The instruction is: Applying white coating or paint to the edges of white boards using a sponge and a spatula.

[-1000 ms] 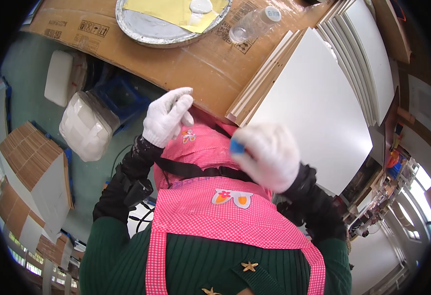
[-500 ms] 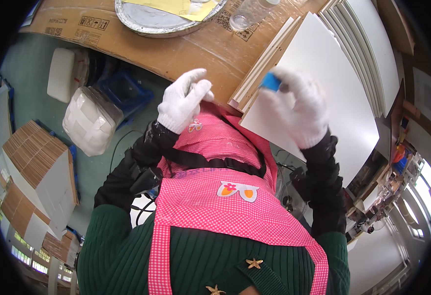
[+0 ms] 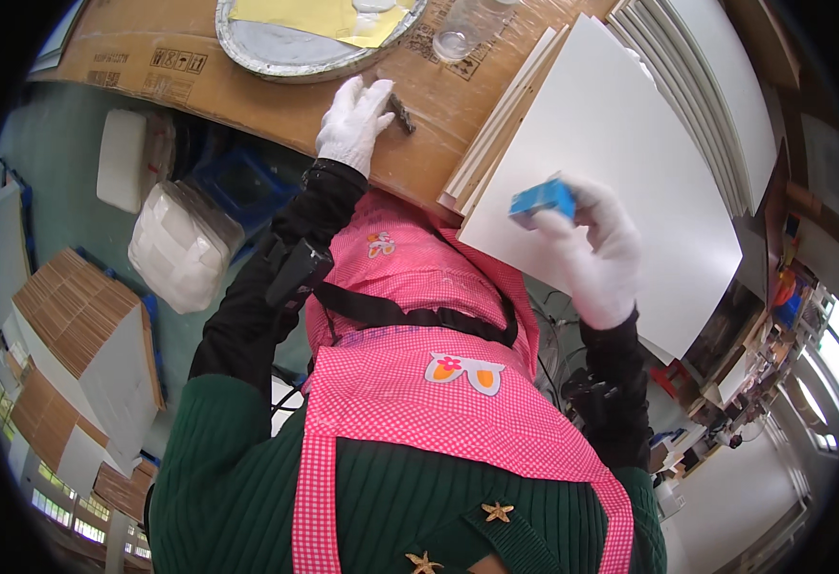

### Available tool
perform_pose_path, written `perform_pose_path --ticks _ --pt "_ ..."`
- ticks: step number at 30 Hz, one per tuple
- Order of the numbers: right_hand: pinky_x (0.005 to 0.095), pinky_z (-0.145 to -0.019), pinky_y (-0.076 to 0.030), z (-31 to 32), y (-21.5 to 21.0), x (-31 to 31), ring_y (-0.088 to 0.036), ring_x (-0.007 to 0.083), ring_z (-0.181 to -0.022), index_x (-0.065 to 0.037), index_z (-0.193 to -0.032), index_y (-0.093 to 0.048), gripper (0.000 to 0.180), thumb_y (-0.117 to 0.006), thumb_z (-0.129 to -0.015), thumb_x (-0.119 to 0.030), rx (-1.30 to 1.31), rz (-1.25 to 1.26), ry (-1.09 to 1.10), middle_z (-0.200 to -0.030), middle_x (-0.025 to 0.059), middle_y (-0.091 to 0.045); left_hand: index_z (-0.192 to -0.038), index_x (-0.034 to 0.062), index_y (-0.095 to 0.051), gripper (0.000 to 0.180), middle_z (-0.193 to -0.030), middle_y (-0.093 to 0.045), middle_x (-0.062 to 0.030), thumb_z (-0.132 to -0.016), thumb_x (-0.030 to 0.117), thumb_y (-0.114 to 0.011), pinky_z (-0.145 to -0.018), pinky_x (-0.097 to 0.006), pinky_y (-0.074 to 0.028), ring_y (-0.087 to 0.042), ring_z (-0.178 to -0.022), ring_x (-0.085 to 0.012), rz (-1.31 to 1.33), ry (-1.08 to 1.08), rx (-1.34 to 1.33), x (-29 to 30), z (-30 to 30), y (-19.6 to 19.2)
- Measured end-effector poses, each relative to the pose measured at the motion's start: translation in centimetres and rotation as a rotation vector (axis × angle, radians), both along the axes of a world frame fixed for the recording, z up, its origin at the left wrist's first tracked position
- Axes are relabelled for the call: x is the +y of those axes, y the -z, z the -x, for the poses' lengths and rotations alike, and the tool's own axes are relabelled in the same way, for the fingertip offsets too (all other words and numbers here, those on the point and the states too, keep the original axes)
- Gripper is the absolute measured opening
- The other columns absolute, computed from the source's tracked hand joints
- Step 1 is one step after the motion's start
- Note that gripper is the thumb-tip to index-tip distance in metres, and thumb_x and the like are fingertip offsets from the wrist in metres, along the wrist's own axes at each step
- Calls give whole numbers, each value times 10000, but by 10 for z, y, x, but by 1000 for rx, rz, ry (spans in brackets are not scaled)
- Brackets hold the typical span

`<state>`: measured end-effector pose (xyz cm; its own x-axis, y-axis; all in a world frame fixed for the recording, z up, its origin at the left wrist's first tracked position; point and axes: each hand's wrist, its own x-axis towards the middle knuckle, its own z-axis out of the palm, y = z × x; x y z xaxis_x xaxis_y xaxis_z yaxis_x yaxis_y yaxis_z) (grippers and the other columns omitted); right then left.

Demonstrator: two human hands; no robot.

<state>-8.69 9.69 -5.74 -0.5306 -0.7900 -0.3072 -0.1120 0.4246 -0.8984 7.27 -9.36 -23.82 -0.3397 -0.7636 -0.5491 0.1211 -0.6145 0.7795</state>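
My left hand (image 3: 350, 122), in a white knit glove, reaches over the brown cardboard at the table's front edge, its fingers spread. Just right of these fingers lies a thin dark strip (image 3: 401, 115); I cannot make out what it is or whether the hand touches it. In my gloved right hand (image 3: 603, 251) is a small blue block (image 3: 543, 200), pinched between thumb and fingers above a large white panel (image 3: 620, 124). Motion blurs this hand somewhat.
A round pan (image 3: 290, 71) with a yellow sheet (image 3: 314, 17) stands at the back, beside a clear plastic cup (image 3: 458, 40). More white panels (image 3: 697, 105) are stacked at the right. Left of the table are a plastic-wrapped white bundle (image 3: 178, 247) and a blue crate (image 3: 247, 182).
My left hand has moved forward over the cardboard, its fingers spreading; the dark strip now shows beside it. My right hand has dropped slightly toward me, turning so more of the blue block shows.
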Motion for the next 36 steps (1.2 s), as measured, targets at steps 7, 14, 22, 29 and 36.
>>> perform_pose_path --ticks 7,14,22,29,36 --pt "339 -768 -472 -38 14 -5 -651 219 -850 -123 -990 -630 379 -809 -659 -166 871 184 -673 -963 13 -682 -1361 -24 -507 525 -1318 -579 -158 -947 267 -646 -1002 -333 -471 -575 -1192 -221 152 113 -205 2 -14 4" --pt "365 -710 -475 -35 15 13 -654 224 -840 -122 -963 -634 392 -820 -628 -205 909 264 -610 -940 29 -693 -1306 -43 -565 521 -1277 -628 -163 -913 274 -697 -1015 -307 -450 -599 -1162 -197 219 92 -318 10 -37 6" --pt "372 -701 -476 -38 14 18 -657 236 -844 -101 -979 -641 410 -828 -622 -176 915 192 -651 -952 34 -700 -1260 -21 -597 449 -1238 -644 -143 -907 235 -704 -999 -304 -463 -613 -1133 -189 227 114 -303 14 -44 2" --pt "373 -633 -514 -40 23 17 -650 267 -758 -52 -962 -608 384 -761 -630 -169 873 271 -602 -915 92 -657 -1204 -9 -638 401 -1178 -672 -121 -901 244 -711 -972 -302 -481 -638 -1075 -173 256 192 -354 6 -53 26" --pt "374 -584 -491 -54 20 34 -649 275 -726 -71 -1079 -577 519 -834 -627 -80 850 279 -427 -952 105 -692 -1160 -9 -650 327 -1065 -667 -86 -921 210 -688 -852 -283 -549 -640 -979 -151 259 235 -296 -3 -58 30"
